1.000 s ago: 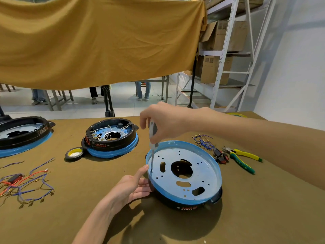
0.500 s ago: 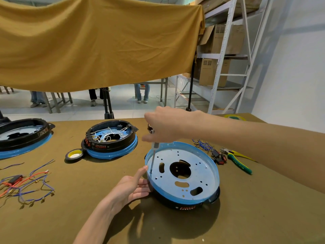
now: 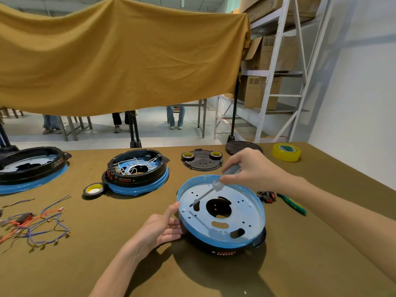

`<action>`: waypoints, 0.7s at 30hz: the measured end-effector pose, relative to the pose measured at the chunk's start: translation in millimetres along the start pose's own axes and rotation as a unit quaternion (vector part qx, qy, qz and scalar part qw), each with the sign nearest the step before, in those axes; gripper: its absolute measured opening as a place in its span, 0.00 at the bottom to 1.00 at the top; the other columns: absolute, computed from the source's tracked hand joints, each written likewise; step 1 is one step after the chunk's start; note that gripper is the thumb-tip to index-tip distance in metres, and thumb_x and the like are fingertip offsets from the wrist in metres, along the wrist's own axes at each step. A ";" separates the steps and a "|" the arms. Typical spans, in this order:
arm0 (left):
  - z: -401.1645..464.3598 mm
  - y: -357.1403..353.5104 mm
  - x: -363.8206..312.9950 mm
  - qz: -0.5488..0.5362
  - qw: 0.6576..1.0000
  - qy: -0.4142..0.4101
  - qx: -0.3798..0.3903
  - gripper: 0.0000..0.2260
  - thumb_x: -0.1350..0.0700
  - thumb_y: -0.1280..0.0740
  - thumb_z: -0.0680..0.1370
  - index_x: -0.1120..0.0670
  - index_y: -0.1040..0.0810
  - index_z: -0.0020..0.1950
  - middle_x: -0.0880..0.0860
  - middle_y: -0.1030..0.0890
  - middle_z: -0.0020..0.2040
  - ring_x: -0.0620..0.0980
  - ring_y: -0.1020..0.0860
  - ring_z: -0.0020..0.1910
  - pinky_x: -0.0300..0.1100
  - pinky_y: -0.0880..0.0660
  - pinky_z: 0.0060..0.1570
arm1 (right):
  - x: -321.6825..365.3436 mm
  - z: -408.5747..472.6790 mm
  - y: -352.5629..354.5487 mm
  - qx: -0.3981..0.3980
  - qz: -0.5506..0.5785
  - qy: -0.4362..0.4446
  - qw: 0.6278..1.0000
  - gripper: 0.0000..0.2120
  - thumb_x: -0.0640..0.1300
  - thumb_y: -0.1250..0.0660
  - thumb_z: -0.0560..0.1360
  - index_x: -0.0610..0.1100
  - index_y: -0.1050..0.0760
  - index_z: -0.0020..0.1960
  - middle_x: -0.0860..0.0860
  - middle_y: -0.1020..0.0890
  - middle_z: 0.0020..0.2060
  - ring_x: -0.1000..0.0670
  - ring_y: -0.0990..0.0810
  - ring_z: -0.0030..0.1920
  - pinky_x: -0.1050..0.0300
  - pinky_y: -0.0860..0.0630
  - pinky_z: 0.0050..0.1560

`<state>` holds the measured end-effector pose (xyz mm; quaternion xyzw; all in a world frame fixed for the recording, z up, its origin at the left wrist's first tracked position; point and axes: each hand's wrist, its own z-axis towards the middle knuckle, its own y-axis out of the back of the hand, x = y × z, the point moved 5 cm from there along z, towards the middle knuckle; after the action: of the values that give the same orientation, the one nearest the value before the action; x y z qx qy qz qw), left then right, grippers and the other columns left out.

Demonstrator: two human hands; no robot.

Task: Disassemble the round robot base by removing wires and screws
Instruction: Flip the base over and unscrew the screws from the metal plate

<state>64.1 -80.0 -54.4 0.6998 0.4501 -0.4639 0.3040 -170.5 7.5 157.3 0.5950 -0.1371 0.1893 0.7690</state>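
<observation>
The round robot base [image 3: 246,224] lies upside down in front of me, a pale blue perforated plate with a blue rim over a black body. My right hand [image 3: 248,168] grips a clear-handled screwdriver [image 3: 216,187], which is tilted with its tip resting on the plate near a slot at the left. A small screw [image 3: 183,210] sits in the plate close to the left rim. My left hand [image 3: 162,226] presses against the base's left side, thumb up on the rim.
A second base with white wires [image 3: 137,170] and a third base [image 3: 30,166] stand at the left. Black tape roll [image 3: 93,190], loose coloured wires [image 3: 32,224], black cover with tape rolls [image 3: 201,159], yellow tape [image 3: 286,152], green pliers [image 3: 291,203] and red switches [image 3: 266,196] lie around.
My right hand moved right and tilted the screwdriver from upright to slanted, its tip sliding inward on the plate. The camera view shifted, showing more of the table's far side.
</observation>
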 end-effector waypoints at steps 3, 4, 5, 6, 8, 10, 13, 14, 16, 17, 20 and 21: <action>1.6 0.9 1.0 -0.001 1.000 0.006 -0.005 0.48 0.26 0.24 0.54 0.63 0.19 0.58 0.58 0.12 0.46 0.55 0.12 0.47 0.45 0.15 0.44 | -49.7 -23.0 0.8 -0.066 0.128 -0.114 0.983 0.12 0.57 0.24 0.72 0.49 0.13 0.43 0.51 0.14 0.36 0.55 0.17 0.34 0.60 0.20 0.34; 1.8 1.6 1.7 -0.001 1.000 0.006 -0.008 0.50 0.25 0.24 0.52 0.63 0.19 0.58 0.58 0.12 0.46 0.55 0.12 0.47 0.45 0.15 0.43 | -69.0 -32.4 -2.6 -0.086 0.220 -0.173 0.956 0.14 0.56 0.25 0.73 0.45 0.13 0.46 0.49 0.14 0.35 0.54 0.17 0.32 0.61 0.20 0.33; 2.5 2.3 2.2 0.000 1.000 0.004 -0.011 0.51 0.24 0.23 0.50 0.62 0.19 0.58 0.58 0.12 0.46 0.55 0.12 0.47 0.45 0.15 0.43 | -86.6 -42.9 -9.3 -0.093 0.333 -0.234 0.909 0.17 0.55 0.26 0.75 0.40 0.15 0.50 0.46 0.13 0.36 0.53 0.18 0.31 0.61 0.20 0.33; 3.0 2.6 2.6 0.002 1.000 0.001 -0.015 0.53 0.22 0.23 0.49 0.62 0.19 0.58 0.58 0.12 0.46 0.54 0.12 0.47 0.44 0.15 0.42 | -101.0 -53.7 -17.8 -0.095 0.439 -0.281 0.848 0.18 0.53 0.29 0.77 0.37 0.17 0.53 0.44 0.13 0.38 0.52 0.19 0.30 0.61 0.20 0.31; 4.2 2.6 3.4 0.010 1.000 -0.008 -0.022 0.55 0.21 0.24 0.46 0.61 0.19 0.57 0.57 0.11 0.46 0.54 0.12 0.47 0.44 0.15 0.42 | -128.6 -72.6 -32.7 -0.108 0.531 -0.327 0.774 0.17 0.52 0.33 0.81 0.37 0.21 0.56 0.42 0.15 0.37 0.51 0.24 0.27 0.60 0.24 0.26; 4.3 3.0 3.6 0.013 0.999 -0.012 -0.026 0.55 0.20 0.25 0.46 0.61 0.19 0.57 0.57 0.11 0.46 0.54 0.12 0.46 0.44 0.15 0.42 | -155.0 -84.7 -42.5 -0.139 0.487 -0.329 0.797 0.15 0.50 0.36 0.83 0.38 0.22 0.57 0.44 0.19 0.35 0.52 0.31 0.26 0.58 0.33 0.25; 5.0 6.4 1.9 0.012 0.999 -0.024 -0.037 0.53 0.20 0.26 0.48 0.60 0.19 0.56 0.56 0.11 0.45 0.53 0.12 0.46 0.44 0.16 0.41 | -175.5 -96.7 -55.7 -0.179 0.316 -0.307 0.880 0.12 0.46 0.36 0.83 0.39 0.24 0.62 0.48 0.18 0.41 0.51 0.29 0.31 0.57 0.34 0.31; 5.1 8.8 0.8 0.008 0.999 -0.029 -0.045 0.52 0.20 0.26 0.49 0.60 0.19 0.56 0.56 0.11 0.44 0.53 0.12 0.46 0.44 0.16 0.41 | -177.2 -100.2 -61.7 -0.172 0.254 -0.300 0.903 0.12 0.46 0.36 0.83 0.41 0.26 0.63 0.48 0.18 0.45 0.51 0.26 0.35 0.57 0.31 0.35; 4.7 14.4 -1.3 -0.003 0.997 -0.038 -0.060 0.49 0.21 0.26 0.52 0.60 0.19 0.55 0.55 0.12 0.43 0.53 0.12 0.45 0.45 0.16 0.40 | -177.3 -105.3 -77.0 -0.142 0.164 -0.272 0.937 0.12 0.47 0.36 0.83 0.46 0.30 0.65 0.50 0.19 0.48 0.52 0.22 0.40 0.56 0.28 0.39; 4.0 17.1 -2.2 -0.008 0.997 -0.040 -0.066 0.47 0.23 0.26 0.55 0.60 0.19 0.55 0.55 0.12 0.43 0.53 0.12 0.45 0.45 0.16 0.40 | -176.3 -106.2 -84.3 -0.128 0.128 -0.252 0.951 0.12 0.47 0.36 0.83 0.48 0.31 0.65 0.50 0.19 0.49 0.51 0.22 0.42 0.54 0.28 0.42; 2.2 23.7 -3.6 -0.025 0.995 -0.042 -0.083 0.42 0.26 0.28 0.57 0.60 0.20 0.54 0.56 0.12 0.42 0.54 0.12 0.43 0.45 0.16 0.39 | -168.9 -104.1 -96.2 -0.107 0.016 -0.182 0.977 0.14 0.46 0.36 0.82 0.49 0.32 0.66 0.51 0.23 0.57 0.50 0.23 0.54 0.54 0.28 0.53; 1.7 24.3 -4.0 -0.029 0.995 -0.044 -0.084 0.42 0.27 0.28 0.57 0.60 0.20 0.54 0.56 0.12 0.41 0.54 0.12 0.43 0.45 0.16 0.38 | -166.7 -102.5 -97.3 -0.104 -0.012 -0.165 0.981 0.15 0.47 0.35 0.82 0.50 0.33 0.67 0.51 0.24 0.58 0.50 0.24 0.56 0.53 0.27 0.54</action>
<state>85.0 -92.8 -51.2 0.6371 0.4939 -0.4633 0.3681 -276.2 63.8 -25.5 0.5362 -0.2736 0.0639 0.7960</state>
